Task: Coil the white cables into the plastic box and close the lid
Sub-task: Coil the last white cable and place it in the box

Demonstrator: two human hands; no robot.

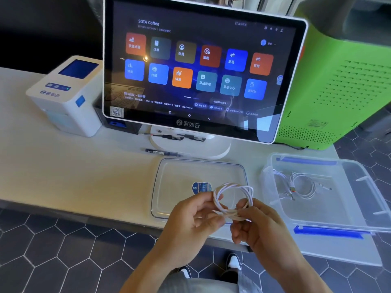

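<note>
Lower centre of frame: left hand (190,220) and right hand (256,225) both pinch the coiled white cable (232,199), fingers (243,210) clamped on its lower edge, above the lid (169,187); plastic box (349,208) sits right.

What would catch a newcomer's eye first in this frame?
The lit touchscreen fills the upper middle, with a bright green cabinet to its right. Low in the middle, both hands, left hand and right hand, hold a coiled white cable above the lid.
</note>
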